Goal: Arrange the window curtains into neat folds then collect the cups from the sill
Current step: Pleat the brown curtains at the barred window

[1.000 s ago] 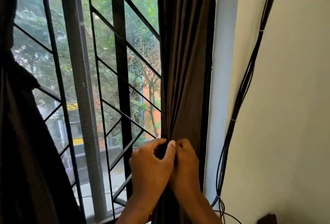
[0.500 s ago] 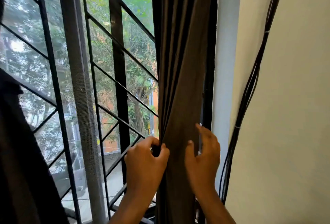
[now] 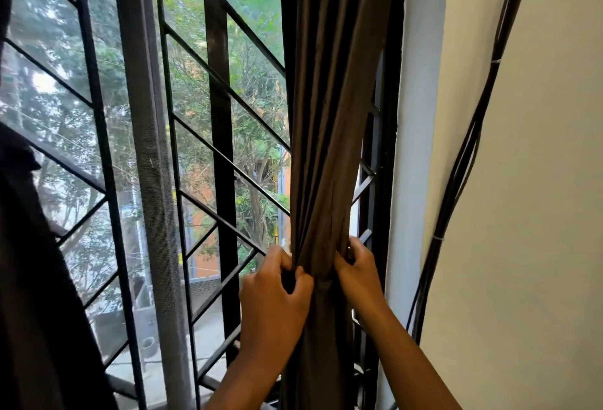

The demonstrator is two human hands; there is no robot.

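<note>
Right hand point(image 3: 357, 274) has returned to the curtain point(image 3: 329, 122): 0.5 s ago it hung beside the cloth with fingers spread, now its fingers curl round the right edge of the gathered folds. Left hand point(image 3: 275, 295) keeps its pinch on the left edge, thumb and fingers closed over a dark pleat. The bundle runs upward from between the 2 hands, pulled in narrower at grip height than before. Window grille point(image 3: 222, 148) lies left of the left hand; cable bundle point(image 3: 463, 164) on the wall lies right of the right hand. Judgement: folding step ongoing, pleats gathered but not yet dressed. Sill and cups not in view.
</note>
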